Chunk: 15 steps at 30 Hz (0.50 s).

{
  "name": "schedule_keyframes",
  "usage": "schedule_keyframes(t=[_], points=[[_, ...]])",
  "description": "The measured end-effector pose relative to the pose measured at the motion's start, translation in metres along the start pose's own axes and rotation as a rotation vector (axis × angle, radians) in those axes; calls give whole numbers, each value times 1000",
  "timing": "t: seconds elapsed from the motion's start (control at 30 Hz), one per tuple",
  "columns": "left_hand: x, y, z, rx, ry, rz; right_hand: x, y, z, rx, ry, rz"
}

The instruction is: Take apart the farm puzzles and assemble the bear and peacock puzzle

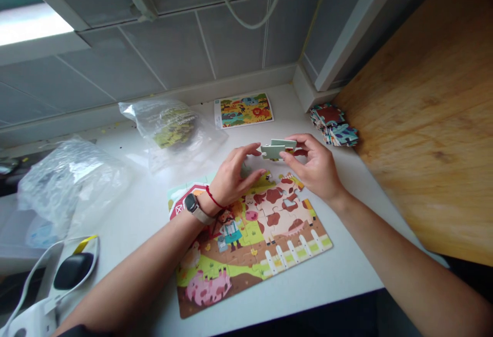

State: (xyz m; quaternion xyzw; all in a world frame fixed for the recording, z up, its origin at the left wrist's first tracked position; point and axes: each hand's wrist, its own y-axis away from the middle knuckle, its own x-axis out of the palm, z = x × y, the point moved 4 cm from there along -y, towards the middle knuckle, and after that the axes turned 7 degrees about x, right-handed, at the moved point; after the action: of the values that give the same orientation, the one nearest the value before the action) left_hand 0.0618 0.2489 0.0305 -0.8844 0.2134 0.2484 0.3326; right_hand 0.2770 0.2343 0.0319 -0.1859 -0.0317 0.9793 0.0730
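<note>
A farm jigsaw puzzle (246,255) lies mostly assembled on the white tabletop, with a cow, a farmer, a pig and a fence on it. Gaps show along its upper right part and on the cow. Above its top edge, my right hand (318,165) grips a few puzzle pieces (274,151) between thumb and fingers, their pale green sides facing me. My left hand (234,172), with a watch and a red string at the wrist, hovers over the puzzle's upper middle. Its thumb and fingers are apart, the fingertips close to the held pieces.
A picture card (244,110) with animals lies near the wall. Stacked puzzle pieces (334,125) sit at the right, beside a wooden board (431,121). Plastic bags (175,126) lie at the left, one with pieces inside. A black case (74,270) and white cable are at lower left.
</note>
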Motion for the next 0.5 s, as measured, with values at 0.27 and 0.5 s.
schedule_keyframes(t=[0.27, 0.5], points=[[7, 0, -3, 70, -100, 145, 4, -3, -8, -10, 258, 67], [5, -3, -8, 84, -123, 169, 3, -3, -3, -3, 242, 67]])
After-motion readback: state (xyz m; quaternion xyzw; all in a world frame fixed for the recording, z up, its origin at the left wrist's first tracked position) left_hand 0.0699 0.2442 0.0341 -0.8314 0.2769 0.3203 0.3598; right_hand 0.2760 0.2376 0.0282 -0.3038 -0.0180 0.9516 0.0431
